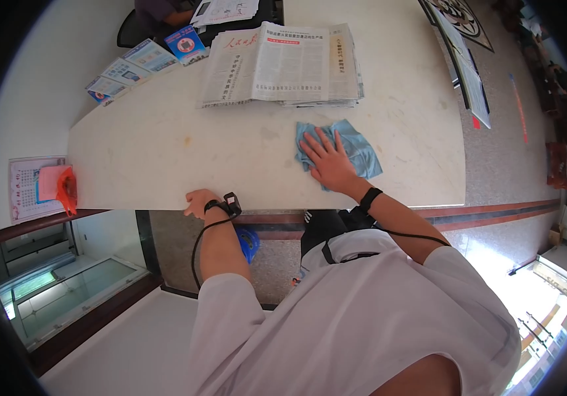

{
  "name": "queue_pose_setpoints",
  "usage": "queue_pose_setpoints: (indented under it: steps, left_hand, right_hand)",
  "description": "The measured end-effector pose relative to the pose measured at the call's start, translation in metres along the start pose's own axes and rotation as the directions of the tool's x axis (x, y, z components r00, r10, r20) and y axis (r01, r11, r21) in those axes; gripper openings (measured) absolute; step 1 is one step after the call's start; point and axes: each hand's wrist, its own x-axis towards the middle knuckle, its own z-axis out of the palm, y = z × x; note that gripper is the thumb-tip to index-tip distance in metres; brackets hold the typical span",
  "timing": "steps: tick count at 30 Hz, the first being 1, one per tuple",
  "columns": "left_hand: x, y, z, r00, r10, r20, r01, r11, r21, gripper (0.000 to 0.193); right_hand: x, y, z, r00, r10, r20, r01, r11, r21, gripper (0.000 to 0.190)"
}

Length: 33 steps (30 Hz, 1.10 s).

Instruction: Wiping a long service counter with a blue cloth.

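My right hand lies flat on a light-blue cloth, its fingers spread and pointing away from me. The cloth is crumpled under the palm and rests on a pale stone-look tabletop. At the near edge of that table is my left hand, with fingers partly bent and apart and nothing visible in it. A small device on a black strap sits at the left wrist, with a cable running along the forearm. Beyond the cloth lies a stack of newspapers, the top one folded.
Printed leaflets and a blue card line the far-left edge. A red plastic bag lies at left over papers. Across the table, a person's arm is near loose sheets. A blue object is below the table edge.
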Motion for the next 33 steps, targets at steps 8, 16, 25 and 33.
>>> queue_pose_setpoints:
  steps: [8,16,25,33]
  left_hand:
    - [0.087,-0.035,0.014,0.984,0.176,0.019,-0.175,0.957,0.231,0.049]
    - [0.126,-0.039,0.006,0.965,0.258,-0.049,-0.237,0.937,0.257,0.049]
    - [0.003,-0.001,0.007,0.998,0.048,-0.037,-0.047,0.998,0.040,0.048]
    - [0.012,-0.003,-0.001,0.999,0.016,-0.049,-0.016,1.000,0.000,0.046]
  right_hand:
    - [-0.019,0.026,-0.020,0.997,-0.036,-0.070,0.048,0.981,0.187,0.066]
    - [-0.153,0.185,-0.021,0.811,0.523,-0.262,-0.531,0.846,0.047,0.064]
    - [-0.164,0.219,-0.003,0.571,0.779,-0.260,-0.820,0.558,-0.129,0.064]
    - [-0.054,0.097,-0.010,0.892,0.439,-0.104,-0.449,0.887,-0.108,0.064]
